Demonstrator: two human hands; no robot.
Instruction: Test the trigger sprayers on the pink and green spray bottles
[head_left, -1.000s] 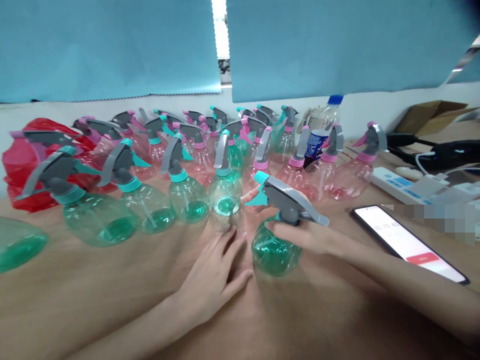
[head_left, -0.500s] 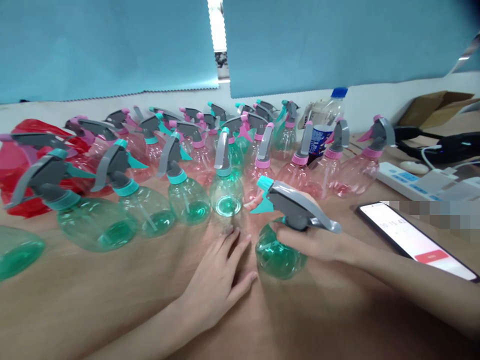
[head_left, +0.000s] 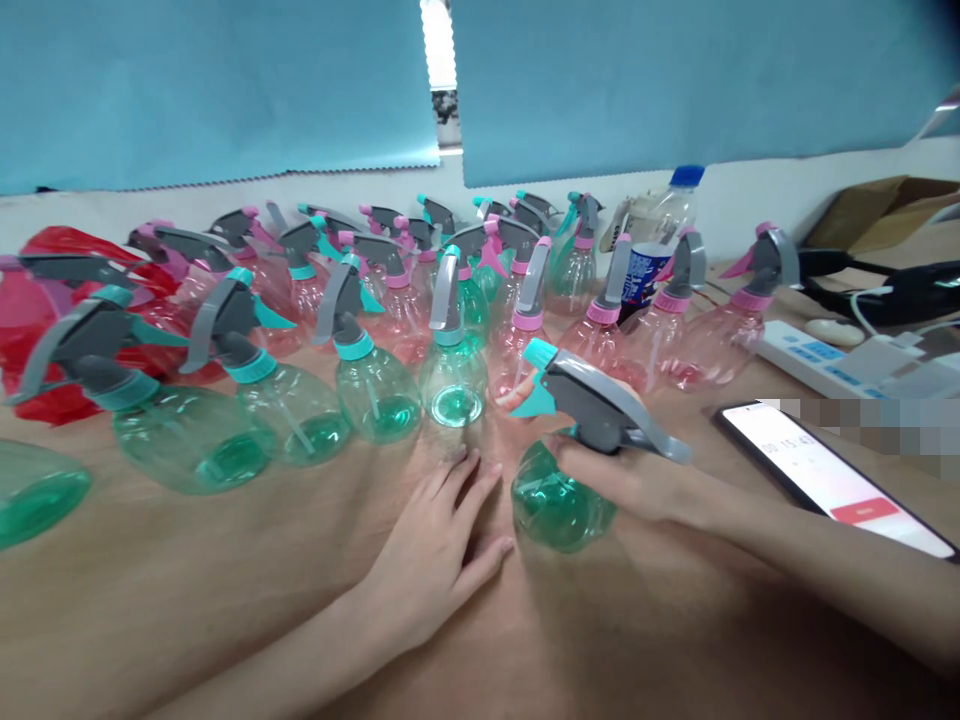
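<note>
My right hand (head_left: pixel 630 475) is wrapped round the neck of a green spray bottle (head_left: pixel 559 500) with a grey and teal trigger head. That bottle tilts a little, and its nozzle points to the upper left; part of its neck is hidden by my fingers. My left hand (head_left: pixel 439 545) lies flat on the wooden table (head_left: pixel 315 580), fingers spread, holding nothing. Just beyond its fingertips stands another green spray bottle (head_left: pixel 454 385). More green spray bottles stand to the left, one of them a small-necked bottle with a teal collar (head_left: pixel 377 395).
Pink spray bottles (head_left: pixel 720 340) and further green ones crowd the back. A red plastic bag (head_left: pixel 56 390) lies at left. On the right are a phone (head_left: pixel 832 475) showing a timer, a white power strip (head_left: pixel 814 365), black cables and a cardboard box (head_left: pixel 874 215). A blue-capped drink bottle (head_left: pixel 667 215) stands behind.
The trigger head in my right hand has tipped slightly to the right. My left hand stays flat in nearly the same spot, and the camera view has shifted slightly.
</note>
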